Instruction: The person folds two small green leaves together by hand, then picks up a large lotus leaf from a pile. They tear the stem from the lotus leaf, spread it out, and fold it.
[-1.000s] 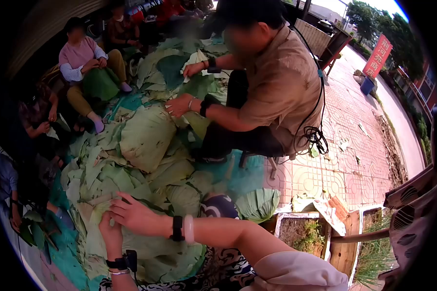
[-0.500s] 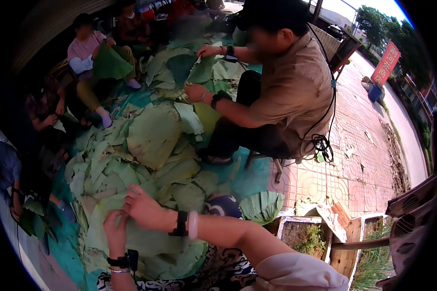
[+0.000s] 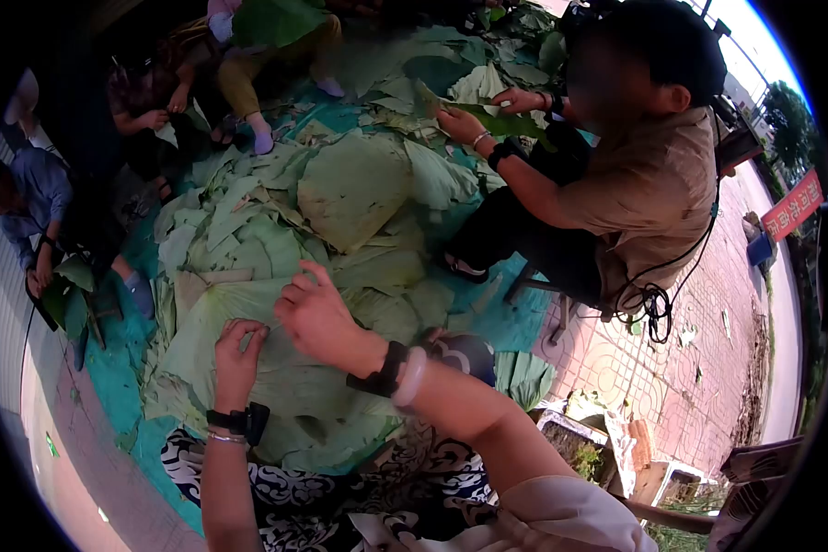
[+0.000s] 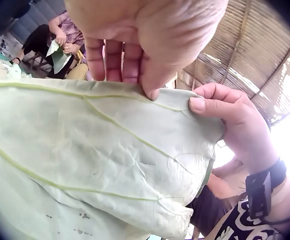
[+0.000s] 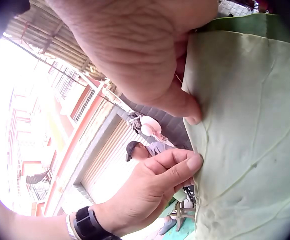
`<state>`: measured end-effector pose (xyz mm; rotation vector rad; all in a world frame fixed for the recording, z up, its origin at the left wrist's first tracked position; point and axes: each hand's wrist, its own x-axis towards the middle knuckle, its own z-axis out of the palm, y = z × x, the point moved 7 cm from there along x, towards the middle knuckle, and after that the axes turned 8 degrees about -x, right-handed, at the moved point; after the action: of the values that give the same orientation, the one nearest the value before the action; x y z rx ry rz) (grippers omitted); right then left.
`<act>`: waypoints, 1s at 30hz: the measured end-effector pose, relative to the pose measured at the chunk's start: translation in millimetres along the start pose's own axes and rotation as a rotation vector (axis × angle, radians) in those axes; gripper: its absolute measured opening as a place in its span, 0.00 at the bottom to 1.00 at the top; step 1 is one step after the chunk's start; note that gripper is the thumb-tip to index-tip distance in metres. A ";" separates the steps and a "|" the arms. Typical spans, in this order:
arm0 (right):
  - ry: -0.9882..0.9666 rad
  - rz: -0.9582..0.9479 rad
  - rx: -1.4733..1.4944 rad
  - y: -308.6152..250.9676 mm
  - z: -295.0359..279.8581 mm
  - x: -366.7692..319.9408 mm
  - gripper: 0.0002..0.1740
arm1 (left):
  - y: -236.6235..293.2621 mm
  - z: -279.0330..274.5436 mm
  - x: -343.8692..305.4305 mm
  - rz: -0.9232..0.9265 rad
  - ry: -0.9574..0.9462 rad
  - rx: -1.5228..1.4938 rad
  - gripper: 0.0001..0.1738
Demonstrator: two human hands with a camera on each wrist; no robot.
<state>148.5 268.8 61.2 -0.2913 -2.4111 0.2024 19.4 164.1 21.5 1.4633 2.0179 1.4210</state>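
Leaf (image 4: 110, 140), pale face showing and veins branching across it, lies pinched along one edge, and both hands work on that same edge, close beside each other. The left hand (image 3: 235, 363) grips the rim between thumb and curled forefinger; the right hand (image 3: 324, 320) pinches it too, thumb against finger, near the corner that the left wrist view shows. That edge runs from one hand to the other, and the broad blade spreads away to one side of it, so its bulk lies beyond both fingertips rather than between the palms. The right hand is nearer that corner. Darker green shows behind the pale face; whether it is a fold or a second layer I cannot tell, nor can I trace the full outline or the long axis. Beneath and around the hands is a broad pile (image 3: 225, 225) of overlapping greenery, on a teal sheet (image 3: 124, 368), with a patterned garment (image 3: 368, 478) close on the wearer's side. Past the pile, toward the right, a person in a tan shirt (image 3: 653, 189) sits on a stool (image 3: 564, 317), and others sit along the far left side.
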 end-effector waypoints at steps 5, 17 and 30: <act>0.005 0.010 0.049 6.7 -3.7 2.8 0.07 | -11.1 -3.3 -3.4 -0.024 0.033 -0.007 0.04; 0.153 -0.045 -0.162 1.0 -20.7 11.3 0.07 | -10.9 -0.5 -5.2 0.058 0.089 0.078 0.03; -0.067 -0.096 -0.227 -13.6 18.4 -2.7 0.04 | 12.1 24.0 -5.6 0.199 0.096 0.154 0.09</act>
<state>136.3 253.8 48.7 -0.2731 -2.5104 -0.1072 45.3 172.6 18.1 1.7348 2.1321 1.4650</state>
